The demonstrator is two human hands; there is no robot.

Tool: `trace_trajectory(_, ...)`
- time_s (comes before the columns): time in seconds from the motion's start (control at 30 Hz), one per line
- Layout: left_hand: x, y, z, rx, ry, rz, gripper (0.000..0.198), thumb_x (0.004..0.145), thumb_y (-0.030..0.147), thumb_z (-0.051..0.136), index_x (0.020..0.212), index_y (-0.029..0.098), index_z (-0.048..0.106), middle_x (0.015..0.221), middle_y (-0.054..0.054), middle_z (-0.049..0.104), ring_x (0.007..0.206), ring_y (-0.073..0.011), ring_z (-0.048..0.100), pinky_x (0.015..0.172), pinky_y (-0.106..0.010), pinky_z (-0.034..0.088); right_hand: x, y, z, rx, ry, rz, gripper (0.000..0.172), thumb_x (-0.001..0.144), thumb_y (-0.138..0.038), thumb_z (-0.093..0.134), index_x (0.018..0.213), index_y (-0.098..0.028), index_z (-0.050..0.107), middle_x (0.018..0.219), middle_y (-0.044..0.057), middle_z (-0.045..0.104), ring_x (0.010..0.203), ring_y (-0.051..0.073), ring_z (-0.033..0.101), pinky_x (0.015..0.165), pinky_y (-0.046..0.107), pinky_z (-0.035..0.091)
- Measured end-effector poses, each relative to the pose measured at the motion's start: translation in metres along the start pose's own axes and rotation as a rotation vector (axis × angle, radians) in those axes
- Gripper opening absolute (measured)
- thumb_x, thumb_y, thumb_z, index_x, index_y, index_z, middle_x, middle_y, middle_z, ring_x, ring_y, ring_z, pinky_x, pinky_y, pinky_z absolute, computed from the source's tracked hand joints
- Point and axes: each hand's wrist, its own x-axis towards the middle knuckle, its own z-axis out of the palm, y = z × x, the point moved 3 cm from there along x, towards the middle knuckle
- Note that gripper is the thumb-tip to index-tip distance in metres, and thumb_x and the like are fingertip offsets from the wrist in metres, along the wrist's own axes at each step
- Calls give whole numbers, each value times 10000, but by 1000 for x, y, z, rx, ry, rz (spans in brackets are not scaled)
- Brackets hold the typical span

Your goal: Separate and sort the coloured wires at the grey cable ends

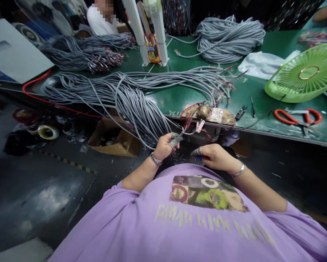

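Observation:
My left hand point(167, 145) is closed, its grey-covered thumb and finger pinching the end of a grey cable, where thin coloured wires point(188, 122) fan out. The cable seems to come from the thick bundle of grey cables point(138, 109) hanging over the table edge. To the right, my right hand point(216, 156) is closed too, with covered fingertips. A bit of blue shows under its fingers, but what it holds is hidden. Just beyond my hands, a pink clip point(199, 126) sits at the table edge beside a taped block point(218, 115).
On the green table point(179, 100) lie red-handled pliers point(298, 118), small black cutters point(241, 112) and a green fan point(305, 72). Behind is a coil of grey cable point(230, 40). A cardboard box point(115, 140) stands below. A person point(102, 18) is across the table.

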Motion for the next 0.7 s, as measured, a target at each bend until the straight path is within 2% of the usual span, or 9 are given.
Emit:
trace_trajectory(0.07,1,2,-2,48,13,40,417,820,548,648,775,133,639,583,7,625,492,-60,534,475,-161,439,-9,4,-5,63,58,72,186,867,-198,581,975,-184,733,834,47,758,705,163,694,667,261,535)
trace_trajectory(0.17,0,4,-2,179,19,139,353,846,482,640,866,133,685,622,-3,655,529,-74,567,521,-175,462,-16,10,-21,106,441,244,233,926,-355,557,911,-182,712,679,24,701,581,149,629,574,260,490)
trace_trajectory(0.23,-1,5,1,285,18,232,298,866,417,625,918,136,707,676,-18,689,566,-85,596,558,-186,478,-14,8,-30,18,664,303,290,947,-414,513,949,-187,694,733,44,698,639,170,629,617,290,488)
trace_trajectory(0.27,-2,6,3,336,18,282,275,872,387,617,936,138,715,705,-27,705,587,-91,611,576,-190,486,-11,6,-31,-60,702,305,314,939,-449,517,970,-186,686,790,64,701,695,190,633,654,311,487)
trace_trajectory(0.33,-3,6,6,431,18,373,242,874,336,606,950,142,728,742,-40,725,621,-104,635,608,-199,498,2,1,-29,-236,626,285,363,897,-513,555,950,-174,672,854,100,691,767,224,618,694,340,465)
trace_trajectory(0.4,-4,6,8,504,29,427,223,864,304,606,949,142,734,750,-48,733,634,-117,649,626,-210,507,16,-2,-19,-352,449,286,352,894,-507,555,857,-170,652,805,101,670,736,219,587,669,329,425)
trace_trajectory(0.53,-3,0,8,531,73,368,206,861,294,617,948,145,729,815,-62,748,710,-142,683,691,-229,531,33,-12,6,-424,223,282,329,962,-344,445,717,-176,586,681,70,619,639,175,518,616,307,336)
trace_trajectory(0.6,0,-3,7,454,73,302,227,871,303,617,1000,145,717,873,-66,754,757,-144,696,716,-228,541,36,-23,15,-437,167,200,324,959,-313,431,704,-174,574,671,77,608,637,176,499,623,318,324)
trace_trajectory(0.7,6,-6,3,316,90,238,302,881,312,613,1116,135,684,869,-58,753,715,-124,684,667,-210,540,33,-41,24,-299,-46,-59,316,960,-295,427,710,-178,582,685,77,609,647,170,486,644,324,340)
